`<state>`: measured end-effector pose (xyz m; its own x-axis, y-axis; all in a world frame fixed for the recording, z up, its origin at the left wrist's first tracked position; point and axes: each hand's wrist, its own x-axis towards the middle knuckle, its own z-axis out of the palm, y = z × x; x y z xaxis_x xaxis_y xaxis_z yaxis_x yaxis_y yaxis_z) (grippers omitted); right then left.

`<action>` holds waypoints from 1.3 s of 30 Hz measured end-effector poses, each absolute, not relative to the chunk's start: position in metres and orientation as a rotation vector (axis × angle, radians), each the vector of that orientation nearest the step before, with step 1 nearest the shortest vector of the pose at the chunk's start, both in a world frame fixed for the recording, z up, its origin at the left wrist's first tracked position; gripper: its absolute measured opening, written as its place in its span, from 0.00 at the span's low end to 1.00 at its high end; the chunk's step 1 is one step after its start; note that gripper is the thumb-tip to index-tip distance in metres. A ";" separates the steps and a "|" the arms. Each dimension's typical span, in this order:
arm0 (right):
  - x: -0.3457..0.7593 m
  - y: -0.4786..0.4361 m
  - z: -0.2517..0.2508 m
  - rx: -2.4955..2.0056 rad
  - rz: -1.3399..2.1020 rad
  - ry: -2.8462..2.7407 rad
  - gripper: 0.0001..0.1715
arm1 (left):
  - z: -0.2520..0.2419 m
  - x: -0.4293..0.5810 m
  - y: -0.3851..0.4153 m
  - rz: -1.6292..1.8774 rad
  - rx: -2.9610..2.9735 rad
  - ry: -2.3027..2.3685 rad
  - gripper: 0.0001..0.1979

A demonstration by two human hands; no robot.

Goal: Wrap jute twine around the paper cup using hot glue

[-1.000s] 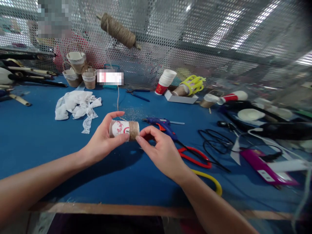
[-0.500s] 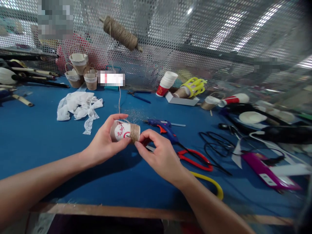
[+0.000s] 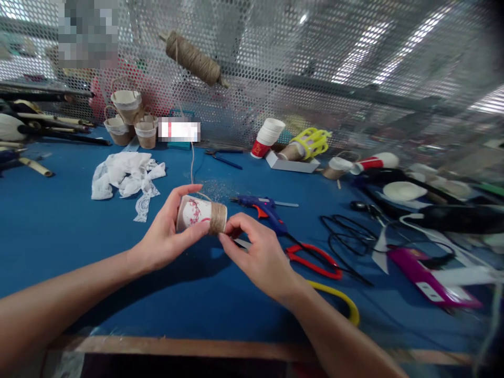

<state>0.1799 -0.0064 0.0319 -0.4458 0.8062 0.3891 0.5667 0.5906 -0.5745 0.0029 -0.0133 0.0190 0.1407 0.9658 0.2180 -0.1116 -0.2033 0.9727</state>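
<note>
Lying on its side in my left hand [image 3: 167, 231] is a paper cup [image 3: 192, 211], white with a pink blossom print. Brown twine [image 3: 218, 218] wraps the end of the cup that points right. My left thumb and fingers are closed around the cup. At the wrapped end, the thumb and fingertips of my right hand [image 3: 254, 252] pinch against the cup's edge. A strand of twine [image 3: 192, 163] runs from the cup up to the twine spool [image 3: 192, 59] hanging on the mesh. Just right of the cup lies a blue glue gun [image 3: 262, 206].
Red-handled scissors [image 3: 315, 261] and a yellow handle [image 3: 338, 296] lie beside my right forearm. White lace [image 3: 126, 173] sits at the left, with small twine-covered buckets [image 3: 145, 131] behind it. Stacked paper cups [image 3: 268, 137] and pliers [image 3: 223, 157] are at the back; black cables [image 3: 346, 236] lie right.
The cup has turned slightly in my hands, so less of its red mark shows beside my left thumb. Both hands keep nearly the same place. The whole view has shifted slightly.
</note>
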 end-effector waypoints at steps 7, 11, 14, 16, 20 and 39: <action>0.184 -0.003 0.029 -0.897 0.324 -2.303 0.05 | 0.019 0.003 -0.001 1.216 0.922 0.882 0.22; 0.183 -0.002 0.030 -0.915 0.314 -2.346 0.05 | 0.017 0.005 -0.002 1.256 1.067 0.948 0.20; 0.182 -0.003 0.032 -1.042 0.532 -2.262 0.02 | 0.013 0.005 -0.003 1.284 1.328 1.020 0.19; 0.182 -0.002 0.034 -1.135 0.748 -2.111 0.02 | 0.010 0.003 -0.004 1.272 1.515 1.063 0.18; 0.185 0.002 0.033 -1.218 0.899 -1.868 0.08 | 0.003 -0.001 -0.004 1.191 1.835 1.077 0.19; 0.181 0.007 0.023 -1.190 1.077 -1.750 0.08 | 0.002 -0.005 0.005 0.877 2.061 1.258 0.19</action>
